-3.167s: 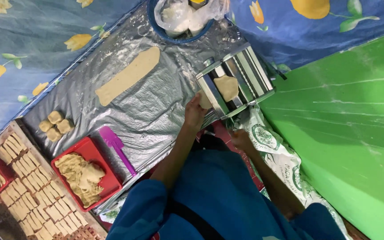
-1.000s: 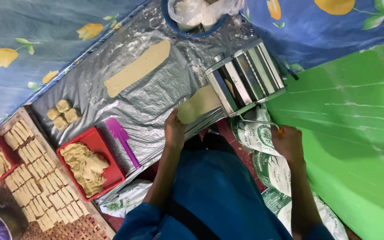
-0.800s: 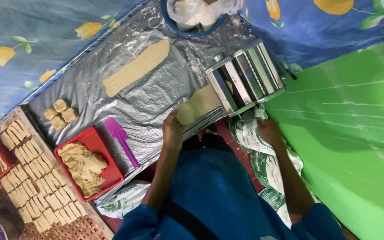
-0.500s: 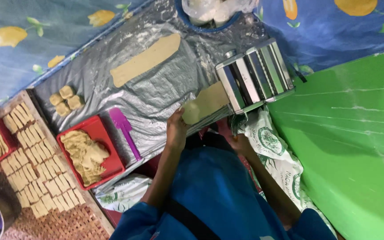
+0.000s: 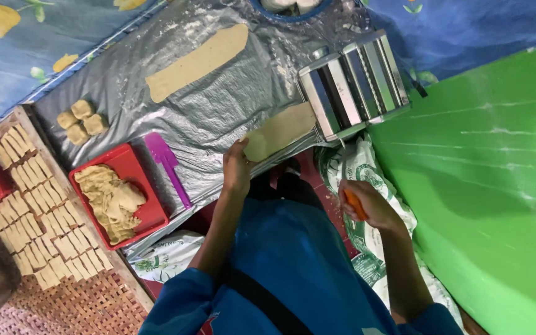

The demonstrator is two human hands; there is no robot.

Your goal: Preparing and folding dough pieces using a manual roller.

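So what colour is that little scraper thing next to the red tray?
Purple scraper, beside the red tray, seen in the head view.

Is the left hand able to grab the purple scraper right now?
Probably yes. The left hand is holding up the dough sheet, but the purple scraper lies close beside it on the foil, with nothing between them.

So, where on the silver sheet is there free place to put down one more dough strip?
The widest bare patch of the silver sheet lies between the long dough strip, the dough lumps and the purple scraper. A narrower gap lies between the long strip and the roller machine. It is crowded by the machine, where the left hand supports the emerging dough sheet.
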